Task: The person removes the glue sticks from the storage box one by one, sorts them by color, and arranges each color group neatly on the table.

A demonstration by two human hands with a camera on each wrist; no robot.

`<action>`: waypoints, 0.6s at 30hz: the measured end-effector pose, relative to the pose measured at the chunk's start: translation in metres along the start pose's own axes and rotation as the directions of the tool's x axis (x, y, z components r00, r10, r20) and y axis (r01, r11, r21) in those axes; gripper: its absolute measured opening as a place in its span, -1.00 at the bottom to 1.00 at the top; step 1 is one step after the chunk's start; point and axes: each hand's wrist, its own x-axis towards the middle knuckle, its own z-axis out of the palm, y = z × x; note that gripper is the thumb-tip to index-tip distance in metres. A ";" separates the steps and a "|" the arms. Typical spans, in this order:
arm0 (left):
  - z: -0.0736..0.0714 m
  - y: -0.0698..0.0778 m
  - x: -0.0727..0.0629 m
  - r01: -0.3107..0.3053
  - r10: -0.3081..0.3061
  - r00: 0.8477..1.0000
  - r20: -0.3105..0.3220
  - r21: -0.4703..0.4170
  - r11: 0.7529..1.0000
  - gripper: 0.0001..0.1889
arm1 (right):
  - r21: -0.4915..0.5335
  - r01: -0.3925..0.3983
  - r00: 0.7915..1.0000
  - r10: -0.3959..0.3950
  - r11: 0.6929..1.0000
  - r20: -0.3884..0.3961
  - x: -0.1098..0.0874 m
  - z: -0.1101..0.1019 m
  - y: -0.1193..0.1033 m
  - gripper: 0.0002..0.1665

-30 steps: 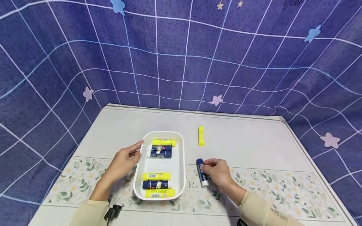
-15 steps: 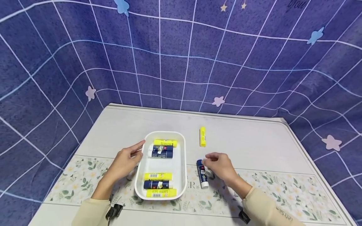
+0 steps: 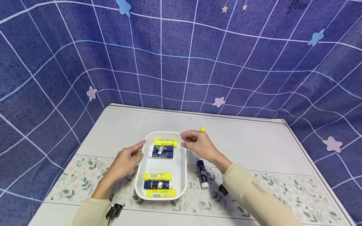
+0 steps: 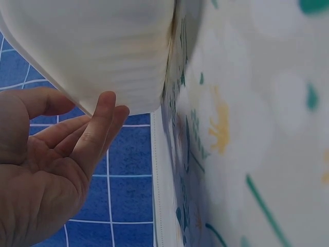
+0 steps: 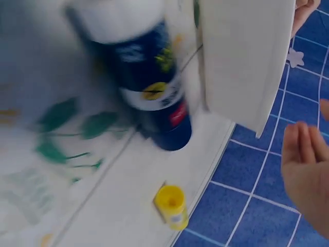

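A white plastic tray (image 3: pixel 158 164) holds yellow and dark blue glue sticks. One yellow glue stick (image 3: pixel 165 143) and two blue ones (image 3: pixel 161 154) lie in its far part; two yellow ones (image 3: pixel 161 193) flank a blue one (image 3: pixel 158 184) in its near part. My left hand (image 3: pixel 128 161) touches the tray's left side, fingers extended along the outer wall in the left wrist view. At the tray's far right corner is my right hand (image 3: pixel 199 145), fingers loosely bent, nothing held. A blue glue stick (image 3: pixel 202 174) with a white cap lies right of the tray.
Behind my right hand, mostly hidden, lies a yellow glue stick (image 3: pixel 202 129). The white table (image 3: pixel 254 141) has a floral printed band (image 3: pixel 282 194). A blue gridded curtain (image 3: pixel 169 62) hangs around the table's back and sides.
My right hand has let go of the loose blue glue stick and moved up and left to the tray's far right corner. My left hand stays at the tray.
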 end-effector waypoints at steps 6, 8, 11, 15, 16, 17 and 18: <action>-0.001 -0.001 0.000 -0.001 0.001 1.000 0.000 -0.008 1.000 -0.46 | -0.008 0.036 0.986 -0.035 0.999 0.165 0.028 0.016 -0.004 -0.56; 0.000 -0.002 0.000 0.007 -0.007 1.000 -0.001 -0.007 1.000 -0.46 | -0.034 0.038 0.982 -0.031 0.999 0.185 0.036 0.021 -0.004 -0.56; -0.001 -0.001 0.000 0.012 -0.012 1.000 -0.001 -0.010 1.000 -0.46 | -0.089 0.041 0.980 -0.022 0.995 0.197 0.045 0.029 -0.003 -0.58; -0.001 0.000 -0.001 0.003 -0.003 1.000 0.000 -0.025 1.000 -0.46 | -0.163 0.047 0.977 -0.012 0.985 0.213 0.052 0.039 -0.002 -0.63; -0.001 0.000 -0.001 0.002 -0.002 1.000 0.000 -0.029 1.000 -0.46 | -0.181 0.050 0.977 -0.010 0.982 0.214 0.054 0.041 -0.002 -0.63; -0.001 0.000 -0.001 -0.002 0.002 1.000 0.001 -0.031 1.000 -0.46 | -0.202 0.055 0.977 -0.011 0.978 0.214 0.055 0.043 -0.002 -0.63; -0.001 0.000 -0.001 -0.001 0.001 1.000 0.000 -0.033 0.999 -0.46 | -0.221 0.061 0.977 -0.012 0.973 0.214 0.057 0.045 -0.003 -0.63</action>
